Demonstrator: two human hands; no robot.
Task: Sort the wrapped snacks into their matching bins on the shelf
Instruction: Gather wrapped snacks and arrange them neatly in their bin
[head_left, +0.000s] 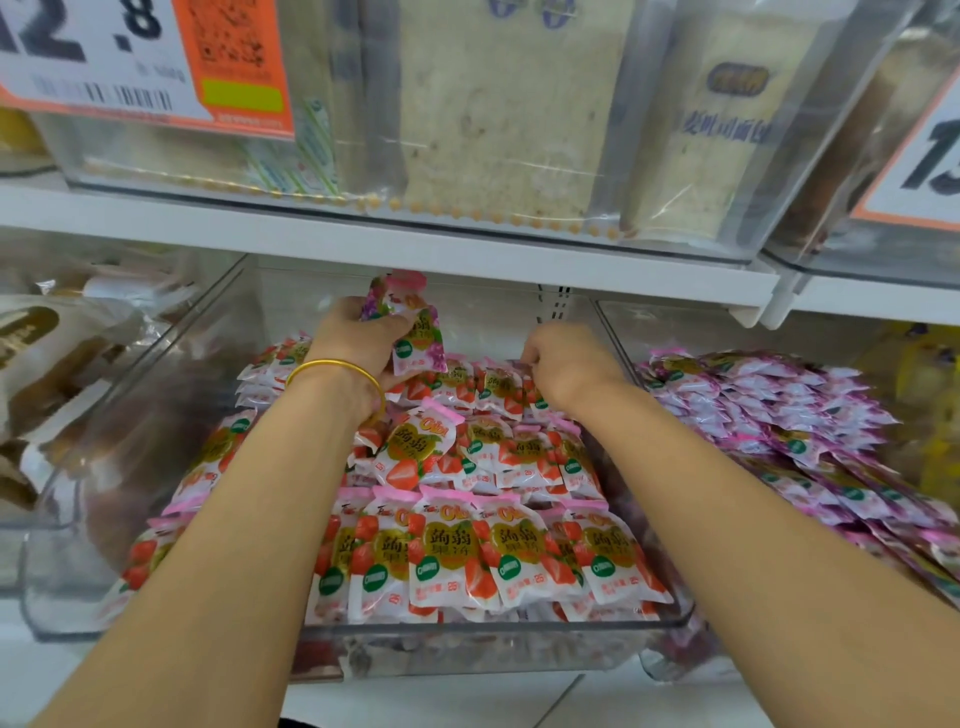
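Purple grape packets are clamped in the left hand, raised over the back of the clear bin of strawberry packets. Both forearms reach forward, with a gold bangle on the left wrist. Right hand is knuckles up, fingers curled down into the rear strawberry row; can't tell if it grips one. Purple pile fills the next bin on the right.

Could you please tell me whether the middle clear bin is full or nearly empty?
Full: stacked rows of strawberry packets fill the middle bin from its front wall back.
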